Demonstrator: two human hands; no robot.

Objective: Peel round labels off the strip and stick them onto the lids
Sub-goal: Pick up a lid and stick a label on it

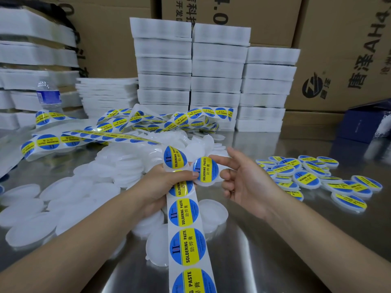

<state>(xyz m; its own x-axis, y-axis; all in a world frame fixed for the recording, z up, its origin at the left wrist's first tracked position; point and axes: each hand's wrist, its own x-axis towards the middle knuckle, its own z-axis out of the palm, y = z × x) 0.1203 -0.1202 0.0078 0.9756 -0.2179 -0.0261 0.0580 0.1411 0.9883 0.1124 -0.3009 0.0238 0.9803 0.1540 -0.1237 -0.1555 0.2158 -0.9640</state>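
Two hands point(165, 185) point(245, 182) — one bottle point(49, 95)

Left hand point(167, 183) curled, gripping; right hand point(245, 182) open, fingers relaxed.

Bare table point(254, 261) front-right passable; blank lids point(63, 199) crowd left, labelled lids point(306, 178) right, foam stacks point(215, 77) wall rear.

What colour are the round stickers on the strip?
The stickers are blue with a yellow band; head view.
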